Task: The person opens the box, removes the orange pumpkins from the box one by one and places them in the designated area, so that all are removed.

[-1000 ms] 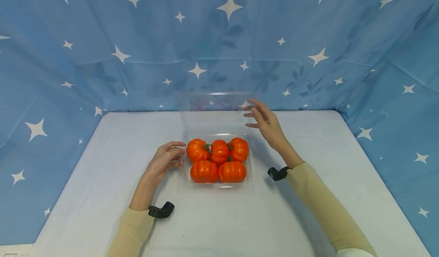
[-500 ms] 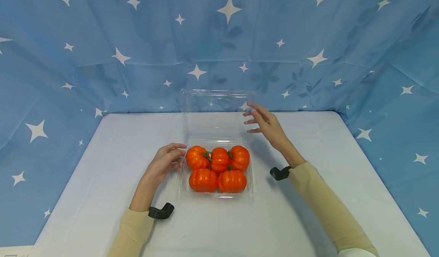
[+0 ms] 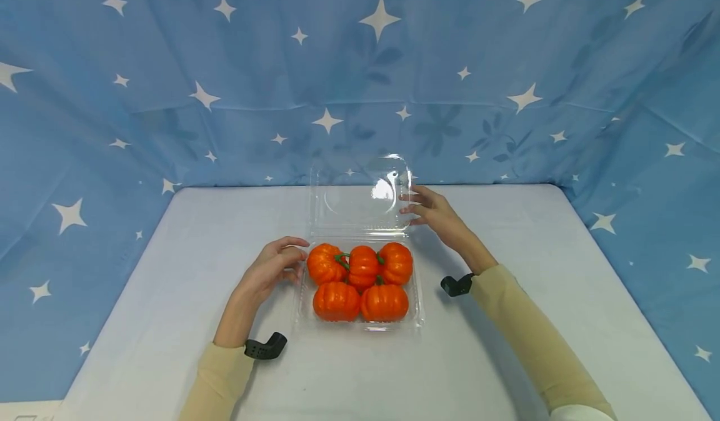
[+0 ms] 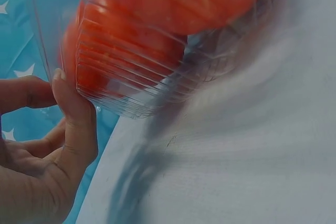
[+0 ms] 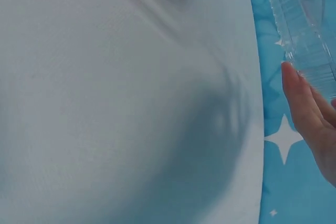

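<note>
A clear plastic clamshell box (image 3: 419,302) stands with its hinged lid (image 3: 354,205) raised at the back. Inside are several orange miniature pumpkins (image 3: 384,303) with green stems. My left hand (image 3: 274,263) is at the box's left side; in the left wrist view, its thumb and a finger pinch the box near a ribbed corner. My right hand (image 3: 439,215) is at the lid's right edge, its fingers spread and fairly straight. In the right wrist view, a fingertip (image 5: 290,72) touches the lid's ribbed edge; the other fingers are partly out of frame.
A white-covered table (image 3: 225,221) bears the box. A blue curtain with white stars (image 3: 253,65) hangs along the back and both sides. Each wrist carries a black strap mount (image 3: 267,346).
In the head view, the box with the pumpkins has shifted toward me. The lid has changed its tilt and shows a bright reflection. My right hand has come slightly lower; the left has barely moved.
</note>
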`<state>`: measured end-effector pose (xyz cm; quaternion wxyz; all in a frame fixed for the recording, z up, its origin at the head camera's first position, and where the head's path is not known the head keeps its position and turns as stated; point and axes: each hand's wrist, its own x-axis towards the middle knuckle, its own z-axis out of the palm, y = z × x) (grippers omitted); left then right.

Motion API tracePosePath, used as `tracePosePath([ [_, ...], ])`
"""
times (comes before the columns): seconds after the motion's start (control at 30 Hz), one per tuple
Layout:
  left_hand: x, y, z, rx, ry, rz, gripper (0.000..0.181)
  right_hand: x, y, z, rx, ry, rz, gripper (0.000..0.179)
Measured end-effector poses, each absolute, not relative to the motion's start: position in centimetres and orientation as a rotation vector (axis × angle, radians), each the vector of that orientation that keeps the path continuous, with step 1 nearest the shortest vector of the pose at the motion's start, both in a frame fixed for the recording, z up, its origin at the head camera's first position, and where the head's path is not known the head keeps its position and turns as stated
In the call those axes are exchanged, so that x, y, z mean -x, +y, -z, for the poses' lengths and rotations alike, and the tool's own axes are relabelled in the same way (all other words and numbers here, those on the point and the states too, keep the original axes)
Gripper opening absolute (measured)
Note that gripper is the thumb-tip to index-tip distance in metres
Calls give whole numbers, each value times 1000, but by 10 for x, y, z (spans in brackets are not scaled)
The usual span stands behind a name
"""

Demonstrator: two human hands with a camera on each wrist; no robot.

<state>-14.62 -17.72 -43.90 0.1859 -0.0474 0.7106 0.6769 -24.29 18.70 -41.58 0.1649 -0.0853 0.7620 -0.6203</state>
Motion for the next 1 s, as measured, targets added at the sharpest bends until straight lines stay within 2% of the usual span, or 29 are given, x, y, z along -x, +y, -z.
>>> tracePosePath([
  [0.37,143,-178,442,88,2011,-1870,39,243,193,433,223,2102,1735,56],
  [1.0,144,-180,437,78,2012,-1893,39,239,190,435,75,2154,1661,57],
])
